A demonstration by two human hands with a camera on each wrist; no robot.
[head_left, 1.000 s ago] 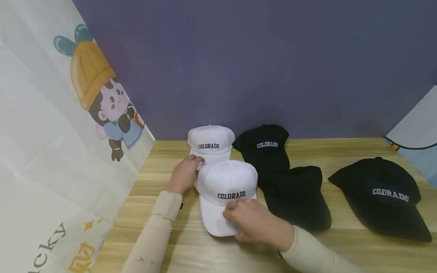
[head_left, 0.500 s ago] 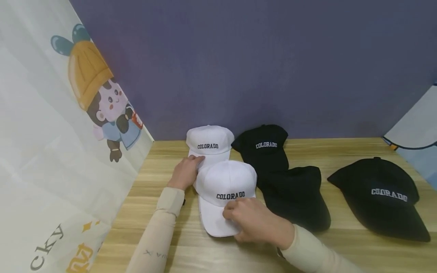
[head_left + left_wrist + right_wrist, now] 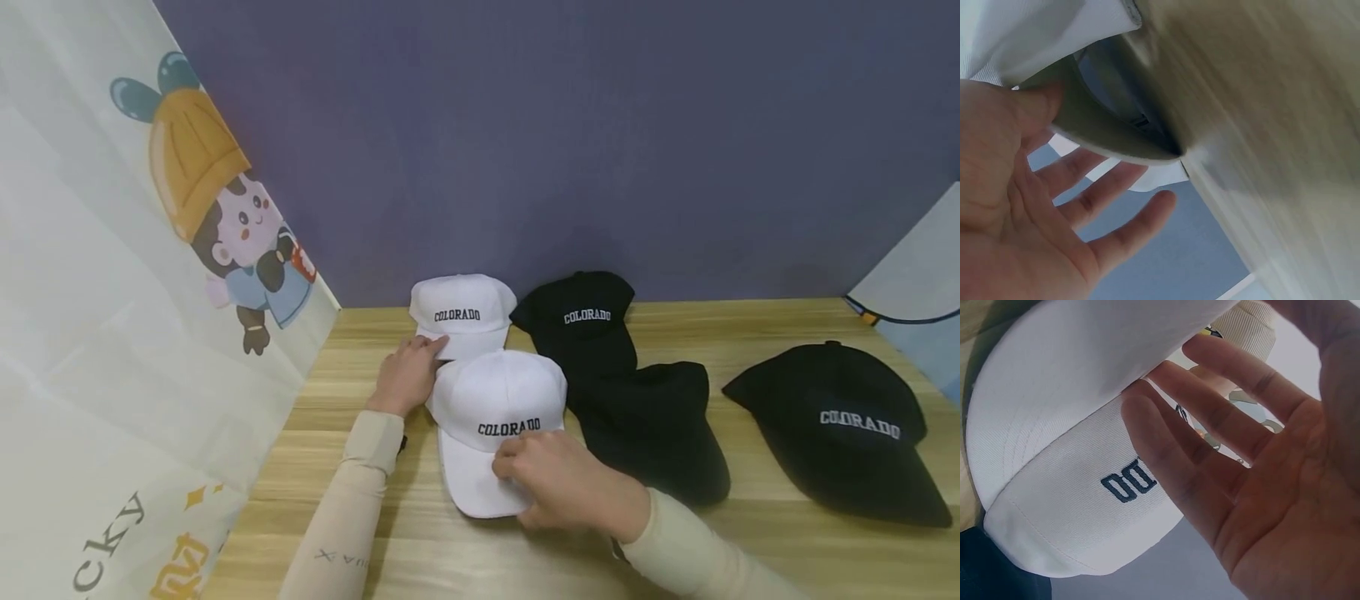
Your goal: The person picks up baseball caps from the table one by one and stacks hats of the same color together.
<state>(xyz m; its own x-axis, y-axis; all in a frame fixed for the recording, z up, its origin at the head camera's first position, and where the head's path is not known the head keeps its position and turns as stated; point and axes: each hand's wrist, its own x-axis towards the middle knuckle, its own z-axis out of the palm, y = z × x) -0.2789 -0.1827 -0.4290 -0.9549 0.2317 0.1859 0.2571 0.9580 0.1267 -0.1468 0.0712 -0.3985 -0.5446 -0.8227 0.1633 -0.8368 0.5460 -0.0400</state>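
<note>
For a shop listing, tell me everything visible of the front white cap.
The front white cap looks like stitched cloth: panelled crown, dark COLORADO lettering, curved brim. It sits upright on the wood-grain table, brim toward the camera, in front of the rear white cap. The right grip touches its brim with curled fingers; the left grip is beside its crown, contact unclear.

Indoors, room type unclear: wood-grain table (image 3: 420,550), cartoon-printed sheet (image 3: 82,292).

Lettering (image 3: 1127,482) on white cap (image 3: 1085,503) partly behind right hand (image 3: 1279,494), right-wrist view
</note>
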